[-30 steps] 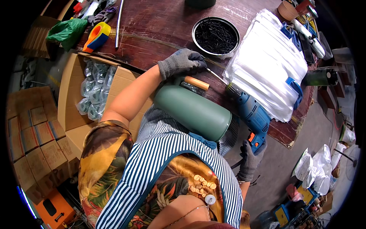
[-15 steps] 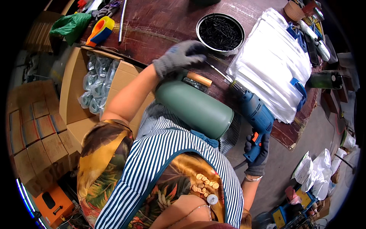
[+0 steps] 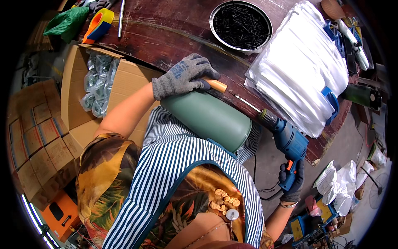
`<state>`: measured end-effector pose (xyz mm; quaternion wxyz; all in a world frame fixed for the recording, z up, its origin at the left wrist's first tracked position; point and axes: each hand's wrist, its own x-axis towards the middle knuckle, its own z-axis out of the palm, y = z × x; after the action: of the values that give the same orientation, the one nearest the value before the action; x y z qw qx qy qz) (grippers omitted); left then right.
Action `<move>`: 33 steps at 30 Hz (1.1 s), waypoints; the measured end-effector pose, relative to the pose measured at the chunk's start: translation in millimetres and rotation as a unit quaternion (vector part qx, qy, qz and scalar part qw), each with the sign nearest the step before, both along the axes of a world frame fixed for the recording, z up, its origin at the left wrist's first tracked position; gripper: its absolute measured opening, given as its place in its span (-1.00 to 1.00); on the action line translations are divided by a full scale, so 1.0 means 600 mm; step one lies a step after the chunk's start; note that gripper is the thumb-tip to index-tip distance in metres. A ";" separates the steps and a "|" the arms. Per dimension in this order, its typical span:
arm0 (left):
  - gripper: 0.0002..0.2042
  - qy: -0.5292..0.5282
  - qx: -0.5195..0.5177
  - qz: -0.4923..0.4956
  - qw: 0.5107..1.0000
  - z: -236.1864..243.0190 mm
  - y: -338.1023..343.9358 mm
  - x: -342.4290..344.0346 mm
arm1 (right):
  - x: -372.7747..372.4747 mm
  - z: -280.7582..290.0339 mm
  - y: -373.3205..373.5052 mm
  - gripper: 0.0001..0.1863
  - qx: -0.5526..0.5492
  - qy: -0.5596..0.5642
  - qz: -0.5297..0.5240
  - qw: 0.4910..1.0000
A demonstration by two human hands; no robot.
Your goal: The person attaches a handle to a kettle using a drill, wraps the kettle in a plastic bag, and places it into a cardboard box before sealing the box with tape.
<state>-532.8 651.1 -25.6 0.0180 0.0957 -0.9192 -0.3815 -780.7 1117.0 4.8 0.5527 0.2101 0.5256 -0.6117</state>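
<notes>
Left hand: the gloved left hand rests over the left end of the cylinder, its fingers together and curled over one end of the handle; whether they clamp it, I cannot tell.
Right hand: the gloved right hand has its fingers wrapped around the grip of the blue drill.
Cylinder: the green cylinder lies aslant across the person's lap, along the near edge of the table, its right end closer to the person.
Drill: held near the table's near right corner, its bit pointing at the handle's bare end, just short of it.
Screws: black screws fill a round bowl farther in from the near edge.
Bags: a white stack of bags lies toward the right edge.
Carton: an open carton with wrapped pieces stands against the near edge, left of the cylinder.
Rod: a metal rod lies toward the left edge.
</notes>
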 end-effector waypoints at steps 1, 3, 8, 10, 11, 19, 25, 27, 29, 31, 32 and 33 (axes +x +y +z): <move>-0.64 -0.002 0.005 -0.002 1.000 0.001 -0.001 0.000 | -0.001 0.002 -0.005 -0.41 0.002 -0.002 0.003 1.000; -0.64 -0.001 0.011 -0.002 1.000 0.001 -0.003 0.000 | 0.000 0.007 -0.023 -0.40 0.006 -0.006 0.010 1.000; -0.62 -0.010 0.036 0.010 0.999 0.005 -0.009 0.003 | 0.004 0.019 -0.064 -0.37 0.001 -0.014 0.019 1.000; -0.59 -0.004 0.044 0.004 0.999 0.001 -0.011 0.003 | 0.008 0.028 -0.081 -0.35 0.007 -0.016 0.029 0.999; -0.60 -0.007 0.034 0.002 0.999 0.001 -0.012 0.003 | 0.014 0.033 -0.098 -0.34 0.006 -0.018 0.040 0.999; -0.62 0.059 0.526 0.251 0.811 0.021 -0.018 -0.008 | -0.010 -0.007 -0.123 -0.15 -0.079 -0.115 0.109 0.984; -0.65 0.025 0.538 0.163 0.827 0.018 -0.022 -0.006 | -0.005 -0.009 -0.133 -0.14 -0.011 -0.099 0.080 0.992; -0.66 0.024 0.537 0.167 0.827 0.016 -0.022 -0.005 | -0.009 -0.008 -0.133 -0.17 -0.025 -0.092 0.087 0.992; -0.67 0.031 0.554 0.182 0.812 0.012 -0.015 -0.002 | -0.006 -0.005 -0.142 -0.18 -0.013 -0.086 0.086 0.993; -0.68 0.034 0.559 0.184 0.808 0.010 -0.013 -0.004 | 0.000 -0.012 -0.143 -0.17 -0.006 -0.070 0.084 0.994; -0.68 0.033 0.552 0.188 0.812 0.010 -0.010 -0.006 | -0.003 -0.031 -0.125 -0.15 -0.063 -0.074 0.115 0.989; -0.68 0.033 0.543 0.191 0.817 0.010 -0.009 -0.008 | 0.001 -0.040 -0.126 -0.14 -0.066 -0.054 0.118 0.989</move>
<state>-537.5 645.9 -19.6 0.0658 0.2510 -0.5250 -0.8106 -780.4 1041.4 -18.9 0.6611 0.1422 0.4747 -0.5634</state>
